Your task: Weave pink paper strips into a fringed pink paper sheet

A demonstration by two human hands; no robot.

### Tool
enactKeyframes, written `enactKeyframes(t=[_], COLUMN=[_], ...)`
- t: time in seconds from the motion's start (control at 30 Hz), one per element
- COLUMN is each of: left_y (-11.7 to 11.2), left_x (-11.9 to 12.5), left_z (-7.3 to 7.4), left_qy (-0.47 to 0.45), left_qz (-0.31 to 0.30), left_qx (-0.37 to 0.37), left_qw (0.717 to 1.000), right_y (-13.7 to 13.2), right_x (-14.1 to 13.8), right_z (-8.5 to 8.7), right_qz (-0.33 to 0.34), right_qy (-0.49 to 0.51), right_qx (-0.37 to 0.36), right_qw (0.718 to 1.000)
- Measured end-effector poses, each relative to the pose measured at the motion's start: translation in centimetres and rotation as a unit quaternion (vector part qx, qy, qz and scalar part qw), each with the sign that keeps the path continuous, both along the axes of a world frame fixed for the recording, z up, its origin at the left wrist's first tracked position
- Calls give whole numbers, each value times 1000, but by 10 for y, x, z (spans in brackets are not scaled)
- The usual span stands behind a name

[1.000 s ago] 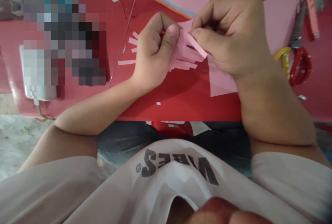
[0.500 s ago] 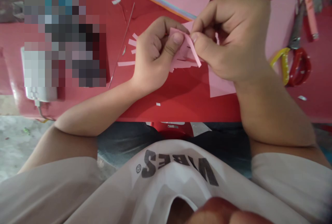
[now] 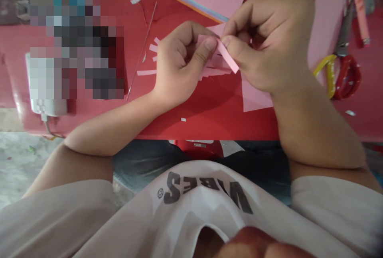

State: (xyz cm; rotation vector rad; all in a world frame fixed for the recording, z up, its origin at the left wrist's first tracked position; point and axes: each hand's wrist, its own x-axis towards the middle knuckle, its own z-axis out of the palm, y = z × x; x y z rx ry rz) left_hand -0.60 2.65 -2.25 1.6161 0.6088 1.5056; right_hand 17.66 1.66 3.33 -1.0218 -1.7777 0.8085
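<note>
Pink paper fringe [image 3: 214, 64] is sitting pinched between the left hand [image 3: 176, 64] and the right hand [image 3: 269, 42], its narrow cut strips fanning out side by side. One long strip [image 3: 229, 56] is sticking out diagonally toward the lower right, lifting away from the others (quite stiff-looking). Shorter strips are lying nearly flat underneath, with their inner ends hidden by fingers.

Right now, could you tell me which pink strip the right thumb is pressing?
The slanted strip under the right thumb; it juts out alone, while the others bunch below it.
</note>
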Motion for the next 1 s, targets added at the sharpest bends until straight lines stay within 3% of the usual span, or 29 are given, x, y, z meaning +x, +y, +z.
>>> enactKeyframes(t=[0.3, 0.5, 0.7, 0.83, 1.0], left_y=[-4, -4, 0, -2, 0], left_x=[-1, -3, -6, -5, -8], left_z=[3, 4, 1, 4, 5], left_qy=[18, 33, 35, 27, 38], left_qz=[10, 54, 82, 106, 76], left_qx=[2, 9, 42, 36, 22], left_qw=[1000, 998, 995, 993, 996], right_y=[0, 1, 1, -2, -5], right_x=[4, 5, 3, 3, 0], right_z=[3, 2, 7, 12, 7], right_qz=[4, -1, -18, 9, 27], right_qy=[-8, -20, 32, 46, 0], right_qx=[-10, -13, -36, -31, -25], right_qw=[1000, 1000, 999, 998, 999])
